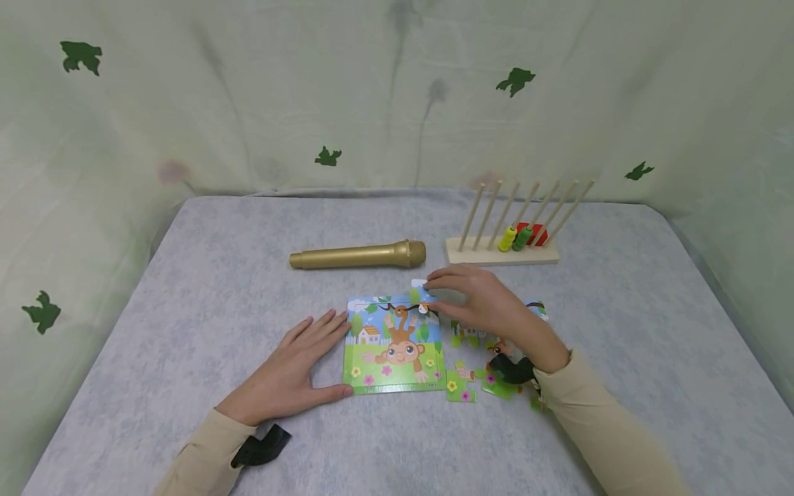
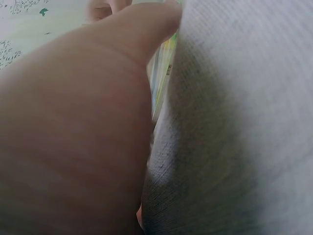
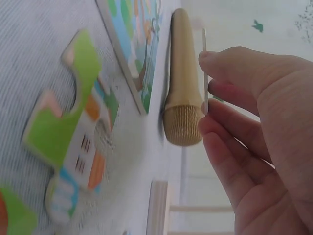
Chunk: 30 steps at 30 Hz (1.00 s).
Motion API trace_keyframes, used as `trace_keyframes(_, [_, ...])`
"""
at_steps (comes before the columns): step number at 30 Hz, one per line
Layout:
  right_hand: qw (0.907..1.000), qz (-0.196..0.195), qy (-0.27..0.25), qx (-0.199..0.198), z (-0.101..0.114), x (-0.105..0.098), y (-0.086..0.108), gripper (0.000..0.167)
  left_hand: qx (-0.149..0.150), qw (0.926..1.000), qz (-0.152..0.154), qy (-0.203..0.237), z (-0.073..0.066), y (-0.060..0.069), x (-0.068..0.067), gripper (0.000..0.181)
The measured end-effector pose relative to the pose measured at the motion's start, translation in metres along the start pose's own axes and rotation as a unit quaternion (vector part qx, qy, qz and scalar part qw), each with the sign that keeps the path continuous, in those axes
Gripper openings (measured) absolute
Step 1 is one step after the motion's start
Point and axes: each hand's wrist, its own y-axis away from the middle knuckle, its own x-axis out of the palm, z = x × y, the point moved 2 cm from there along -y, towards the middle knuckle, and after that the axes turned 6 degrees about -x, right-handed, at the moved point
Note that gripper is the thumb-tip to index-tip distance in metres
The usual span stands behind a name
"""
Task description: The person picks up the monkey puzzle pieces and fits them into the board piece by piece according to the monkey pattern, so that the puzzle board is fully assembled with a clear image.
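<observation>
A puzzle board (image 1: pixel 397 351) with a monkey picture lies flat on the table. The left hand (image 1: pixel 291 372) rests on the table with its fingers spread, fingertips and thumb touching the board's left edge. Over the board's top right corner, the right hand (image 1: pixel 474 296) pinches a puzzle piece (image 1: pixel 419 295). In the right wrist view that piece (image 3: pixel 205 73) is seen edge-on between thumb and fingers of the right hand (image 3: pixel 264 117). Several loose pieces lie right of the board, among them one with yellow and pink flowers (image 1: pixel 460 386); some are partly hidden by the right arm.
A gold microphone (image 1: pixel 353 257) lies behind the board. At the back right stands a wooden rack (image 1: pixel 502 257) with upright pegs, yellow and green beads and a red part. A pale curtain (image 1: pixel 372 89) hangs behind the table.
</observation>
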Motion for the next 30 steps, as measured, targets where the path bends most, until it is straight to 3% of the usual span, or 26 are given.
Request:
trace_keyframes(12, [0.9994, 0.033, -0.002, -0.005, 0.013, 0.018, -0.020, 0.032, 0.003, 1.0000, -0.005, 0.001, 0.000, 0.001, 0.000, 0.100])
trace_keyframes(18, [0.9984, 0.047, 0.001, -0.032, 0.019, 0.028, -0.030, 0.030, 0.011, 0.9999, -0.010, 0.003, 0.001, 0.002, 0.000, 0.099])
trace_keyframes(30, [0.9958, 0.088, 0.002, -0.025, 0.032, 0.046, -0.048, 0.031, -0.002, 0.9998, 0.015, 0.015, -0.001, 0.000, -0.003, 0.098])
